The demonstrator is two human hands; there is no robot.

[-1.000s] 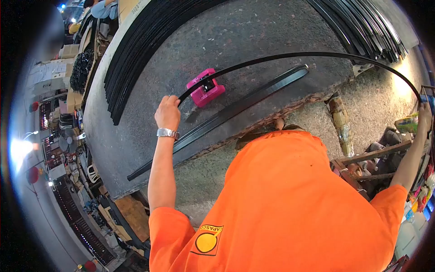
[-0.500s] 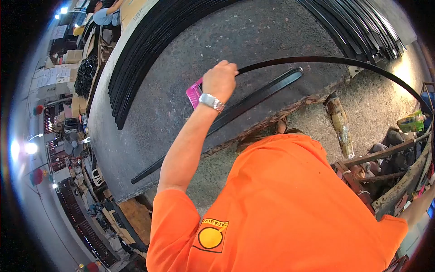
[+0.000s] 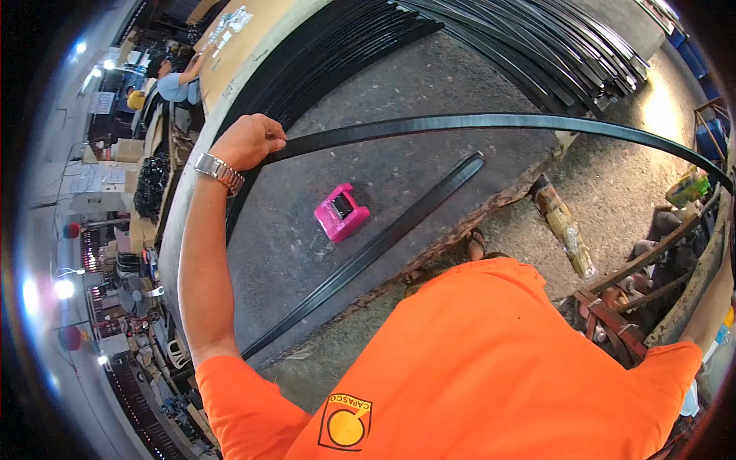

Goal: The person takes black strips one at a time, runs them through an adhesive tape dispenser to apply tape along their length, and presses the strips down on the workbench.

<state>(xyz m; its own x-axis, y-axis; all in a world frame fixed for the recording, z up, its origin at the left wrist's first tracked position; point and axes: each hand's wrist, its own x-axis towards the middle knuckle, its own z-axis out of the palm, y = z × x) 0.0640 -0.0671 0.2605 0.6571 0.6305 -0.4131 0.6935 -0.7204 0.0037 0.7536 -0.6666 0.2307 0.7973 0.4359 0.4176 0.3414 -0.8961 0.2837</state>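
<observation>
1. View from above of a person in an orange shirt [image 3: 491, 353] working at a dark, rough surface [image 3: 437, 84]
2. The left grip [image 3: 249, 142], with a metal watch [image 3: 220, 173] at the wrist, pinches a long black strip [image 3: 460, 121] near its left end, fingers closed on it
3. The right forearm [image 3: 709, 303] reaches to the edge of view; the right grip is out of sight, so whether it holds anything cannot be told
4. The held strip bows across, over the surface, then past its right edge, its far end unseen
5. As for progress, a left bundle [image 3: 322, 77] and a right bundle [image 3: 552, 61] of similar strips lie together, which suggests much is already handled; the held strip is not yet set down
6. One loose strip [image 3: 383, 236] lies at a slant on the near part of the surface, apart from both bundles, with a pink tool [image 3: 337, 224] just beyond it, untouched
7. A yellow and black badge [image 3: 346, 422] on the shirt reads "CAPASCO", upside down from here; papers [image 3: 96, 179] at far left are too small to read, and no label is legible on the pink tool
</observation>
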